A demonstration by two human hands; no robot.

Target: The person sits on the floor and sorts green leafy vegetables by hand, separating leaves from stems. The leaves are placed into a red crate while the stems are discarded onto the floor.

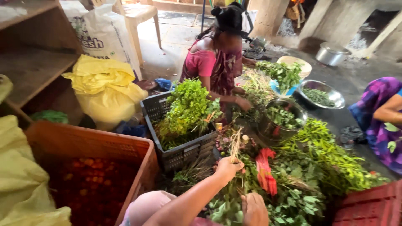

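The floor (176, 46) carried the whole spread, with no bench in sight. An orange crate (90, 146) of tomatoes (90, 180) stood at my left, a dark crate (184, 150) of leafy herbs (188, 106) just beyond it. Loose greens (322, 159) covered the floor ahead and to my right, with a red cloth (264, 169) lying among them. A steel pot (281, 121) and a steel bowl (320, 95) held picked leaves. A person in pink sat opposite, bent over the greens; another person's sleeve (377, 117) showed at the right edge. My left hand (228, 166) was raised over the pile, fingers closed on a thin bundle of stalks (235, 144) that stood upright from it. My right hand (254, 209) was low, resting on the leaves (226, 209) below it; whether it gripped them I could not tell.
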